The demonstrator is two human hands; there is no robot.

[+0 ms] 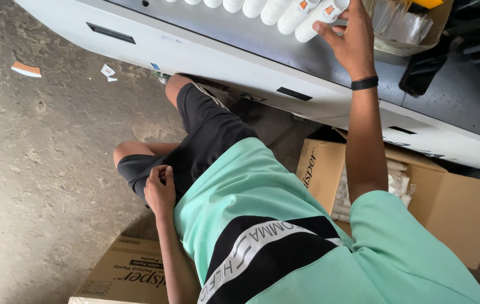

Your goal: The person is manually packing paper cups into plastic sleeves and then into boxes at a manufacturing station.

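Seated person, seen from above, knees folded toward a grey-white machine table point(206, 53).

Right hand point(351, 40) is raised to the table top, fingers curled over the end of a white tube point(320, 18) with an orange mark near its cap end. The grasp looks light: fingertips and thumb close around the tube's near end, palm off it. A black band point(364, 83) sits on that wrist.

The tube lies flat on the dark table surface, last in a row of white tubes point(251, 7) lying side by side and touching. Its long axis runs on a diagonal, from the lower left up toward the upper right of the view, parallel with its neighbours. The rounded end points down-left, toward the table's front edge; the other end is under the fingers. Body is plain matte white, cylindrical, smooth; the tube next to it carries the same kind of orange mark.

Left hand point(160, 188) rests on the person's own thigh, against the black shorts point(206, 132), fingers loosely bent, holding nothing.

An open cardboard box point(454, 202) stands below the table beside the right arm, with more white tubes packed inside. A second cardboard box point(121, 276) lies at the left elbow. Clear plastic wrapping point(398, 22) is heaped on the table just right of the raised hand. The concrete floor point(43, 157) has paper scraps point(26, 69) on it.
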